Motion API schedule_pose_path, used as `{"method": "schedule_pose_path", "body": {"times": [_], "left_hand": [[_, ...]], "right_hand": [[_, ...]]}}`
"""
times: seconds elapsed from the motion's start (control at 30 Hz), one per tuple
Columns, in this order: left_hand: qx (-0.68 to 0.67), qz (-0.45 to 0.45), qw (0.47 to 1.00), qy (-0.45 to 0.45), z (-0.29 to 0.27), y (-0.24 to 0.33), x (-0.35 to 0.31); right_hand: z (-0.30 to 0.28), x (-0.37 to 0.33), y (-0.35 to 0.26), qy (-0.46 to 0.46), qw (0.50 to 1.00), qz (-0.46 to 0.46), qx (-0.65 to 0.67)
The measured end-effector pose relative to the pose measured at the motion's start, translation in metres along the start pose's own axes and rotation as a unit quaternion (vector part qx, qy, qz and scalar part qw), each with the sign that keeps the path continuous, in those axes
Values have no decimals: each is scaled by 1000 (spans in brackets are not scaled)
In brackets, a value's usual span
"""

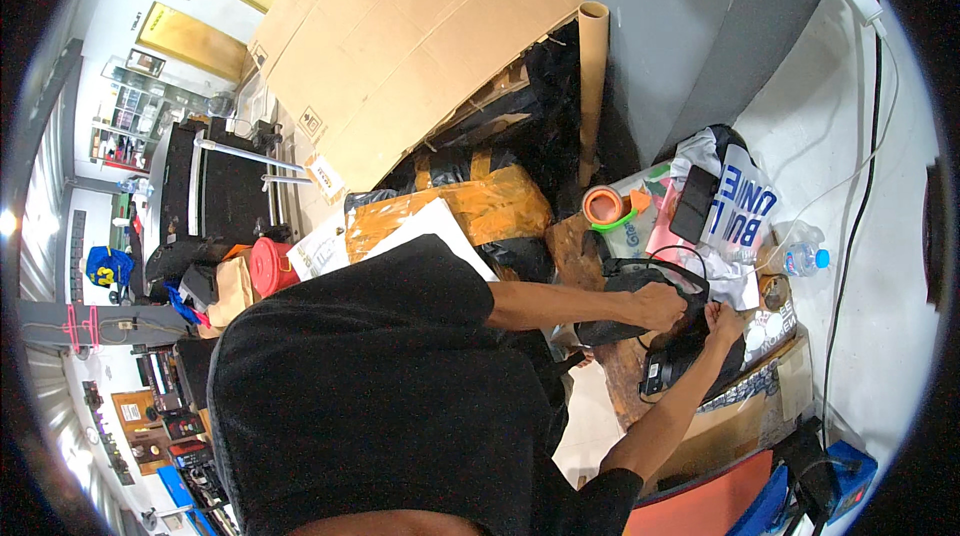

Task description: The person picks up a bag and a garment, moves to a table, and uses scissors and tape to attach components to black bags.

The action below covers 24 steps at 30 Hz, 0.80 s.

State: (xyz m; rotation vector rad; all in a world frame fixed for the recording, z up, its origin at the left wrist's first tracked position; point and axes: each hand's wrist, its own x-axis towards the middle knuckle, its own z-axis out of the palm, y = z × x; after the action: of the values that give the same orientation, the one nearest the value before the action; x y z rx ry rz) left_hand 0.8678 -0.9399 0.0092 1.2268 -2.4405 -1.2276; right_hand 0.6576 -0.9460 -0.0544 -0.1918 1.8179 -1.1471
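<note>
My left hand [660,307] is closed, with its fingers curled above a dark bag-like thing [622,288] on the worn wooden tabletop [575,261]. Close beside it, my right hand [724,322] is pinched shut at the edge of another black piece [690,361]. What lies between the fingers of either hand is too small to make out. A thin black cable [678,249] loops up behind my left hand. Below it rests a small black device [655,373] with a pale label or display. A black phone [694,205] lies on plastic packaging beyond my hands.
An orange tape roll [602,206] sits at the table's far side. A water bottle [803,254] stands by the white wall. Left of the table is a parcel [450,214] wrapped in brown tape, under a large cardboard sheet [420,36]. A cardboard tube [592,86] leans upright behind.
</note>
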Motion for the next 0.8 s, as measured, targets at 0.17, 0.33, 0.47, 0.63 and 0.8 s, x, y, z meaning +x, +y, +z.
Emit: {"method": "schedule_pose_path", "body": {"times": [0.17, 0.33, 0.47, 0.63, 0.8], "left_hand": [[-19, -19, 998, 49, 11, 2, 8], [-19, -7, 998, 57, 23, 2, 28], [-9, 5, 1000, 30, 34, 17, 43], [6, 14, 989, 150, 38, 23, 19], [142, -45, 981, 122, 19, 29, -18]], "right_hand": [[-3, -25, -20, -1, 996, -57, -68], [-3, -129, 13, 3, 972, -221, -75], [-44, -174, 121, 95, 880, -292, -362], [-47, -220, 153, 121, 951, -195, -206], [-39, -183, 95, 291, 858, -267, -327]]}}
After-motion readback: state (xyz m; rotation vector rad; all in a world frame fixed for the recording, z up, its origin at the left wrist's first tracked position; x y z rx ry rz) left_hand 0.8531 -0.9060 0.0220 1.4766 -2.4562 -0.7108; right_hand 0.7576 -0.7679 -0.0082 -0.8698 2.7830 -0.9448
